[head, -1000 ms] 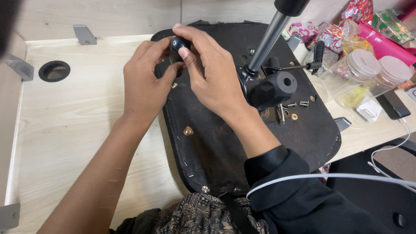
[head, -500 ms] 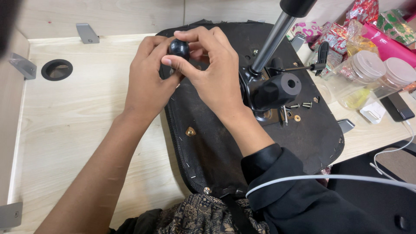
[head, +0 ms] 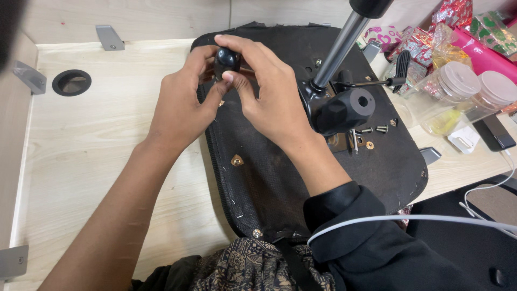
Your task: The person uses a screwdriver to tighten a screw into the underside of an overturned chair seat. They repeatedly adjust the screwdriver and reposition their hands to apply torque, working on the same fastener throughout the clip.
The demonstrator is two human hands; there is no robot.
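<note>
Pale wooden desk (head: 81,161) carried the upturned seat base (head: 280,178), steadying it while your left hand (head: 180,108) and right hand (head: 269,97) closed fingers around a black knob (head: 226,58).

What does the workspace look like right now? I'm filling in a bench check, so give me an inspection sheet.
Surface: pale wooden desk with a round black cable hole and grey metal brackets at its edges.
Job's things: upturned black chair seat lying on the desk; its mechanism with silver gas cylinder; small black knob.
Clutter: loose screws on the seat; two clear lidded jars; wrapped gift parcels; dark phone.
Grippers: left hand and right hand both grip the knob above the seat.
Cables: white cable crossing the black sleeve.
Surroundings: wooden partition behind; dark floor at right.
</note>
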